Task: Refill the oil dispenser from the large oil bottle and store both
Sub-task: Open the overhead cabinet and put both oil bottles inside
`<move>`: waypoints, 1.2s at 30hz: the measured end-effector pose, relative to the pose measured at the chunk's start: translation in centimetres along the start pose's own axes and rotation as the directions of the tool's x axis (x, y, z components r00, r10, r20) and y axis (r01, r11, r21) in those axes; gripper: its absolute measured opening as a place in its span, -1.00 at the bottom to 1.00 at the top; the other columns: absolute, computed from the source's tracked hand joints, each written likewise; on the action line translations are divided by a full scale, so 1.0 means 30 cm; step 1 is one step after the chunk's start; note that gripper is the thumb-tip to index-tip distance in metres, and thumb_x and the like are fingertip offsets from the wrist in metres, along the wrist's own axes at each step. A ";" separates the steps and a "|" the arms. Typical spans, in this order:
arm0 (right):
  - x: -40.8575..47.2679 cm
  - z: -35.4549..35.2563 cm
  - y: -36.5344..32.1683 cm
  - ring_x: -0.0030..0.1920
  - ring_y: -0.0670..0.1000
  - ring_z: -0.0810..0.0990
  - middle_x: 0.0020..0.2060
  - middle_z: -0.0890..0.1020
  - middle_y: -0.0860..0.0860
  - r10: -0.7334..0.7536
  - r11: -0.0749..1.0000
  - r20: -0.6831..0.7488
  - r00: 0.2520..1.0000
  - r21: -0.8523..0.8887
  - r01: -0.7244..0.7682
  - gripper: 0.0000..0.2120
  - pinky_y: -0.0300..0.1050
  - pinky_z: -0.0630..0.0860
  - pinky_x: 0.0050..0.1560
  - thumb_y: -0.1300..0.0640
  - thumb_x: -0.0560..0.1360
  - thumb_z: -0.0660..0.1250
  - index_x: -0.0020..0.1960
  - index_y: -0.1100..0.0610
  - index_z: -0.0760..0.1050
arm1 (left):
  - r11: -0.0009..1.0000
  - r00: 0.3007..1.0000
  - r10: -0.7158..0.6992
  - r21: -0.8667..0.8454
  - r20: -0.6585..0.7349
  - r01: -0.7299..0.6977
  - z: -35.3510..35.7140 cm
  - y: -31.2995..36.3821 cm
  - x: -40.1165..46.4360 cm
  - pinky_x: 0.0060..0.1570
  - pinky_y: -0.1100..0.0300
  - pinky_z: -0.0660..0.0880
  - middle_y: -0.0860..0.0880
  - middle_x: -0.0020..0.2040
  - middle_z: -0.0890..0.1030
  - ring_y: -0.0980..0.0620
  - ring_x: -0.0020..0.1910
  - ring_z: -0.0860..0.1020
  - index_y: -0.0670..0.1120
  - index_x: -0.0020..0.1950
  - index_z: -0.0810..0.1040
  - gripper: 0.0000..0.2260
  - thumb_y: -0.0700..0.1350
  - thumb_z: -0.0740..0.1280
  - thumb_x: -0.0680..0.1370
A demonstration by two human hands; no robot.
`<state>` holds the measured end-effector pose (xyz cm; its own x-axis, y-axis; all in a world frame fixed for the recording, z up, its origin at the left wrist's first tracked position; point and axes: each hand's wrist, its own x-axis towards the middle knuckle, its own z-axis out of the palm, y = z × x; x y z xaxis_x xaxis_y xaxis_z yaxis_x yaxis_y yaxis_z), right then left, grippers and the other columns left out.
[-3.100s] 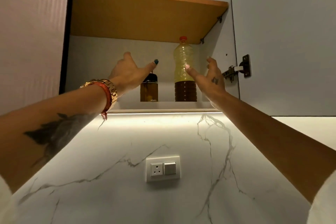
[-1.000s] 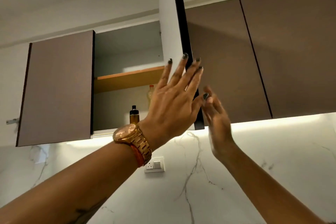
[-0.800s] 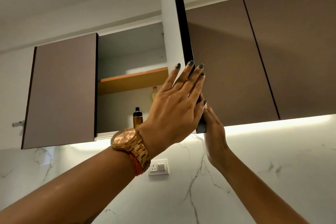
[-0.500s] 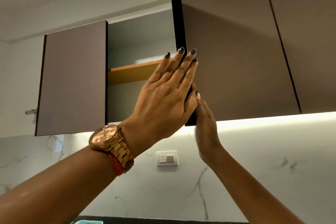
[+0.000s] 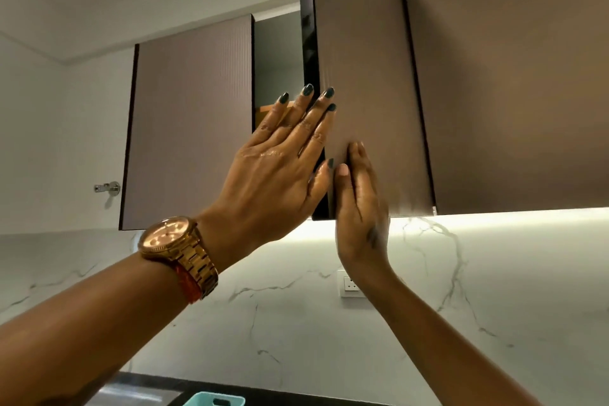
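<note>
step: last one, closing the cabinet door [image 5: 369, 76]; storing looks done, judging by hands on the door and nothing held
left hand [image 5: 280, 168]: centre frame, flat on the door's free edge, fingers [image 5: 316, 122] straight and slightly fanned, thumb at the edge low down
right hand [image 5: 357, 201]: just right of the left, palm flat on the door face, fingers straight and pressed together
door: ajar, dark gap [image 5: 278, 59] to its left, sliver of shelf [image 5: 263, 110] visible behind left fingers
dispenser, bottle: not visible; presumably inside the cabinet, can't confirm
next: push door flush with the neighbouring door [image 5: 191, 115], pull left fingers off the edge first
risk: pinched fingertips
</note>
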<state>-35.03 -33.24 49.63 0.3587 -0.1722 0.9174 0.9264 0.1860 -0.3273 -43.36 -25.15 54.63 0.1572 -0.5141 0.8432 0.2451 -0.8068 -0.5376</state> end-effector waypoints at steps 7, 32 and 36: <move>-0.018 0.274 0.158 0.45 0.04 0.23 0.43 0.30 0.06 -0.158 0.928 0.028 0.987 -0.338 0.158 -0.47 -0.07 0.20 0.41 -0.05 0.53 0.07 0.43 0.18 0.23 | 0.999 0.986 -0.014 0.034 0.165 0.009 0.186 -0.263 -0.177 0.43 0.12 -0.17 -0.16 0.46 0.19 -0.13 0.46 0.11 -0.20 0.45 0.18 -0.47 0.09 -0.16 0.61; 0.100 0.786 0.871 0.34 0.19 0.39 0.32 0.44 0.18 -0.326 0.511 0.136 0.935 -0.807 0.296 -0.42 0.10 0.33 0.29 -0.11 0.48 0.19 0.35 0.27 0.36 | 0.997 0.967 -0.077 0.001 0.244 0.079 1.095 -0.628 -0.435 0.41 0.18 -0.32 -0.08 0.49 -0.06 -0.08 0.48 -0.11 -0.13 0.48 -0.08 -0.49 0.08 -0.26 0.58; 0.116 0.793 0.940 0.32 0.19 0.42 0.30 0.46 0.19 -0.294 0.441 0.182 0.938 -0.845 0.302 -0.40 0.11 0.37 0.27 -0.11 0.45 0.21 0.33 0.29 0.38 | 0.997 0.973 -0.072 -0.019 0.221 0.078 1.213 -0.637 -0.444 0.43 0.11 -0.17 -0.15 0.49 0.13 -0.11 0.48 0.07 -0.19 0.48 0.09 -0.50 0.04 -0.17 0.60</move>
<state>-10.37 -5.59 48.98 0.0437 -0.0404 0.9982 0.6134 -0.7876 -0.0588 -15.33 7.70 53.62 0.3465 -0.3781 0.8585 0.2380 -0.8498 -0.4703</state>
